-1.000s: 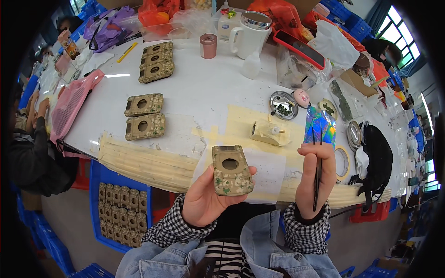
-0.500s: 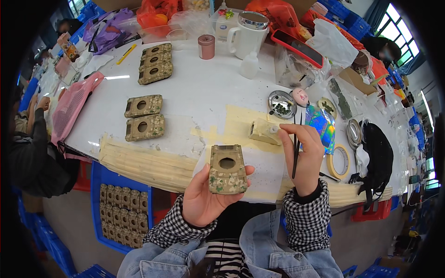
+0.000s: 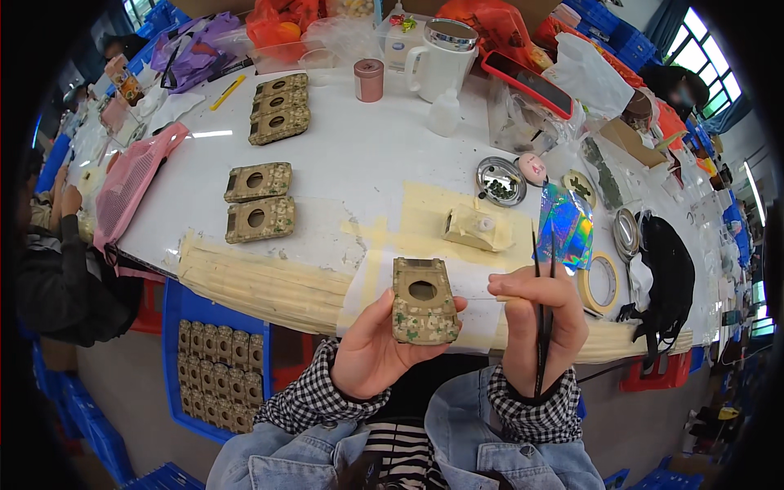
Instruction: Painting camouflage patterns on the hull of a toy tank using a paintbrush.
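Observation:
My left hand [image 3: 376, 347] is closed round a camouflage-painted toy tank hull [image 3: 423, 318] with a round hole in its top, held above the table's near edge. Just right of the hull, my right hand [image 3: 543, 318] pinches a thin needle-like stick [image 3: 482, 298] between thumb and forefinger, its tip pointing left at the hull. Black tweezers [image 3: 541, 335] are tucked in the same hand, prongs upward. Beyond the hands sits a tape-covered block [image 3: 465, 231] with a small white nozzle-like piece on top. A round metal dish [image 3: 501, 183] holds small dark green bits.
More hulls stand at left [image 3: 260, 220] and far left [image 3: 279, 110]; several fill a blue crate [image 3: 170, 359] below. A tape roll [image 3: 600, 283], iridescent sheet [image 3: 565, 224], black bag [image 3: 665, 269], white mug [image 3: 441, 65] and red-edged phone [image 3: 527, 84] lie around. Another person's sleeve [image 3: 73, 261] is at left.
My right hand has come from the tape-covered block down toward the hull, with the thin stick now visible and pointing left. The hull has shifted slightly right in view.

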Motion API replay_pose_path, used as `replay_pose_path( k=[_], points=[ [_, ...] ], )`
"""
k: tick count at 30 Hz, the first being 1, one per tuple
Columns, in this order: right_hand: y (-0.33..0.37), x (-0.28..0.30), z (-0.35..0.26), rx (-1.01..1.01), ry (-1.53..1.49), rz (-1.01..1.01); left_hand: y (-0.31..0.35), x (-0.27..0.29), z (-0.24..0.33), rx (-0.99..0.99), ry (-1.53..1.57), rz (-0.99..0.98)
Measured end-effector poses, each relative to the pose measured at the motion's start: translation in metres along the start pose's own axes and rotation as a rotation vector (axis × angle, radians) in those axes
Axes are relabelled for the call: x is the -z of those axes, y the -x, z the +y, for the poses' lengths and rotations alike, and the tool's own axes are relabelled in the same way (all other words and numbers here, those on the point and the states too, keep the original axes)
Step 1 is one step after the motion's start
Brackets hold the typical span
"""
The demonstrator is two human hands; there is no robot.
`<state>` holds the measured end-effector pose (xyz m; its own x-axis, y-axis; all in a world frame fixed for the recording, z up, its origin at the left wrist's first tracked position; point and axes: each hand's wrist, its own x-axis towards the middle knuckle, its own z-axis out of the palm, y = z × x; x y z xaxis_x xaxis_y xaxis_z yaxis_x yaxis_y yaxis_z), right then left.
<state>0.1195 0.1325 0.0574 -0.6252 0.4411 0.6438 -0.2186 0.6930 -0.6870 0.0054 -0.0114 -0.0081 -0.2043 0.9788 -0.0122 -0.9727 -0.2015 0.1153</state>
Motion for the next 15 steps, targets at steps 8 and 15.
replay_pose_path(
  k=[8, 15],
  points=[
    [0.007, -0.015, -0.002, -0.15, -0.207, -0.074, 0.001, 0.006, -0.003, 0.024, 0.044, -0.122],
    [0.006, -0.016, -0.004, -0.139, -0.145, -0.082, 0.002, 0.007, -0.004, 0.024, 0.002, -0.079]
  ],
)
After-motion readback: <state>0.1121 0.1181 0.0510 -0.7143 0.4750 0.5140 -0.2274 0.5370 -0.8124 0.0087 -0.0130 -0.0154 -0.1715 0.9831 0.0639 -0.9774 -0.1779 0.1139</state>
